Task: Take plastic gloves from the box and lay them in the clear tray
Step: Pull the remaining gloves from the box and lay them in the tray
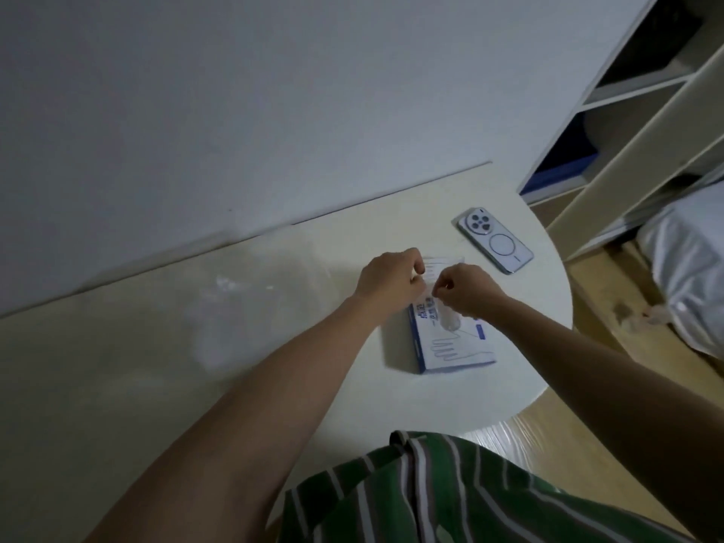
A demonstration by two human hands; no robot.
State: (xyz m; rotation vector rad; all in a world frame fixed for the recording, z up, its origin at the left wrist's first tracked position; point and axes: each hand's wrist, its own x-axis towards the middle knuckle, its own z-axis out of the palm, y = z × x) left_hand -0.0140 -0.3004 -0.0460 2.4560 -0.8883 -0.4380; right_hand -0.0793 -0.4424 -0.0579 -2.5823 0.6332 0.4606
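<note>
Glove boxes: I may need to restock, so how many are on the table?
1: a white and blue glove box lies on the table below both hands, near the phone. None seems hidden.

Glove box (450,339): flat white carton w/ blue edging along its 9 o'clock side, blue print and line drawings of a hand on top. Lies flat on the table, long axis running approx 11 to 5 o'clock.

Plastic glove (444,264): thin, clear film, faint finger outlines visible; it extends from the box's 12 o'clock end, a crumpled part trailing down over the box top. Exact extent hard to tell, v. translucent.

Clear tray (235,291): at 9 o'clock of the box, near the wall; nearly invisible, shows mostly as glints and a pale sheen. Rim and contents can't be made out.
</note>
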